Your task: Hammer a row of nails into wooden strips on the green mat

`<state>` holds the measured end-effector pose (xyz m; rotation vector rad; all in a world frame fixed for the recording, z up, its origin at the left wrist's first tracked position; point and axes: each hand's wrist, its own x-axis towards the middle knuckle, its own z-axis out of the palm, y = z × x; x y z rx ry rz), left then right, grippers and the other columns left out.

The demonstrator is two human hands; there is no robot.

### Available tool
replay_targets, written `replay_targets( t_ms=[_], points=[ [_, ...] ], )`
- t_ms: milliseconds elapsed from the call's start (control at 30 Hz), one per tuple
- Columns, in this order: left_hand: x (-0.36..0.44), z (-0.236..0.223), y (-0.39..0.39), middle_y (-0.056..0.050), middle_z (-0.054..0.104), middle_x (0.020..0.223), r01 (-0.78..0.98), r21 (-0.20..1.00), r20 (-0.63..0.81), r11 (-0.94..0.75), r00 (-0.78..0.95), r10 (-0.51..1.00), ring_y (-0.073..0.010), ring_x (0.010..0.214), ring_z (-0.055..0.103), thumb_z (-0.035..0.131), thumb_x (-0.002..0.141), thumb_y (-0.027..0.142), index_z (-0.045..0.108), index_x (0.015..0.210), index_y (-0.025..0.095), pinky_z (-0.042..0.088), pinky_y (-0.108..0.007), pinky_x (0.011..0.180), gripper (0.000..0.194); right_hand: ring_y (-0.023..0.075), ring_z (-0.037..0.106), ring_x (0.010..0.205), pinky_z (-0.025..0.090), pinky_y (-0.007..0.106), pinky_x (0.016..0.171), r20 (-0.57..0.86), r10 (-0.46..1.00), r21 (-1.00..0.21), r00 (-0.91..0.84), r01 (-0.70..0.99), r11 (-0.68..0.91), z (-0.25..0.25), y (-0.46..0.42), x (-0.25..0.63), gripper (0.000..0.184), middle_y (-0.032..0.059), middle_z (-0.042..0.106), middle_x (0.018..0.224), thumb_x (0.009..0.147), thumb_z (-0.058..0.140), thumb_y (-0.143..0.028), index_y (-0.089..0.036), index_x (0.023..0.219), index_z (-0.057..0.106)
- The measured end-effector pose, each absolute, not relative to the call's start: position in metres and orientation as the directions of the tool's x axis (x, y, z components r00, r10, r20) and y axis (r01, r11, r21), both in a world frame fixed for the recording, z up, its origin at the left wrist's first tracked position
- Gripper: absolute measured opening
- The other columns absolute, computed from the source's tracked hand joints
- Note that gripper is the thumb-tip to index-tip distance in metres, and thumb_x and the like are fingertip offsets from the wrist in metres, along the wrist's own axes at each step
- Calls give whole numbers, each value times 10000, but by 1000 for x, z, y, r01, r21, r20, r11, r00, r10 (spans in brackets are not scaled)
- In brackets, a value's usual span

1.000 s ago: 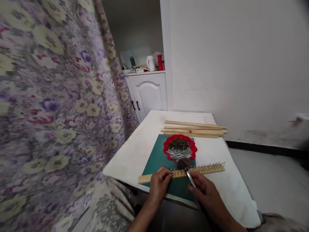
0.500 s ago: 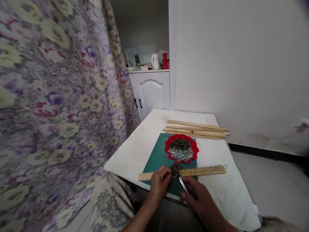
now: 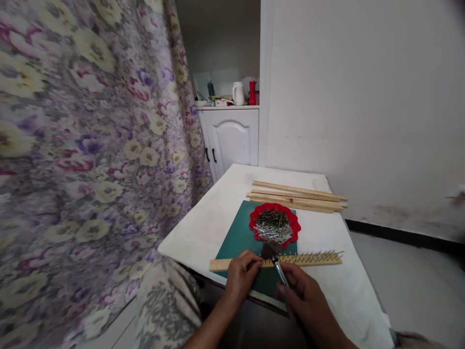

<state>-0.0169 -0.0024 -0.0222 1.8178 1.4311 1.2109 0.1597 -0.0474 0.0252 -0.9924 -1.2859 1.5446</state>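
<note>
My right hand (image 3: pixel 303 291) grips a hammer (image 3: pixel 279 271) with a dark head and a silver shaft. The hammer's head hovers over a wooden strip (image 3: pixel 312 260), just right of my left fingertips. Across its right part the strip carries rows of nails standing up, several of them leaning. My left hand (image 3: pixel 242 271) rests on the strip, thumb and forefinger pinched around what looks like a nail, mostly hidden by the fingers. Beneath the strip lies a green mat (image 3: pixel 236 228). Behind it, a red scalloped dish (image 3: pixel 254 228) holds a heap of loose nails.
More wooden strips (image 3: pixel 298 198) lie at the back of the white-covered table (image 3: pixel 203 228). A flowered curtain (image 3: pixel 109 169) hangs on the left. Beyond stands a white cabinet (image 3: pixel 234 135) with a white jug (image 3: pixel 238 93) and a red bottle-like item (image 3: pixel 252 93) on top.
The hammer's head has moved slightly up and right, away from my left fingertips, and my right hand has shifted right with it. My left hand keeps its pinch at the strip.
</note>
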Motion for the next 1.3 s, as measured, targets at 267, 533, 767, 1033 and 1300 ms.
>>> replay_targets(
  t_ms=[267, 533, 767, 1033, 1300],
  points=[
    [-16, -20, -2, -8, 594, 697, 480, 824, 319, -301, 46, 947, -145, 677, 559, 538, 785, 171, 629, 671, 178, 413, -229, 631, 146, 69, 441, 402, 324, 161, 330, -34, 945, -989, -325, -127, -79, 28, -50, 156, 255, -21, 617, 684, 806, 597, -282, -184, 1037, 551],
    [-18, -21, -3, 3, 560, 676, 475, 822, 327, -314, 57, 943, -133, 666, 541, 504, 782, 132, 604, 653, 173, 397, -212, 619, 169, 41, 395, 350, 299, 146, 321, -59, 937, -991, -344, -89, -95, 28, -50, 151, 234, -33, 616, 671, 809, 577, -269, -185, 1026, 558],
    [-18, -20, -2, -12, 598, 713, 470, 823, 330, -319, 62, 942, -144, 691, 564, 531, 798, 183, 630, 680, 177, 413, -223, 636, 154, 51, 398, 361, 309, 149, 324, -44, 944, -991, -326, -104, -83, 27, -49, 154, 236, -35, 612, 658, 806, 595, -288, -191, 1020, 567],
    [-37, -5, -2, -62, 651, 934, 744, 582, 327, -328, 155, 932, -241, 895, 565, 666, 726, 250, 679, 906, 231, 417, -352, 782, 181, 18, 344, 315, 235, 151, 315, -31, 990, -986, -136, -155, -52, 39, -39, 185, 333, -30, 605, 696, 817, 618, -388, -201, 1077, 527],
    [-39, -19, 3, -72, 643, 924, 765, 543, 308, -347, 203, 929, -242, 885, 583, 628, 756, 253, 663, 924, 216, 447, -356, 780, 175, 22, 360, 320, 263, 151, 316, 30, 997, -985, -72, -169, 17, 46, -33, 197, 305, -38, 590, 678, 832, 598, -369, -194, 1069, 521]
  ],
)
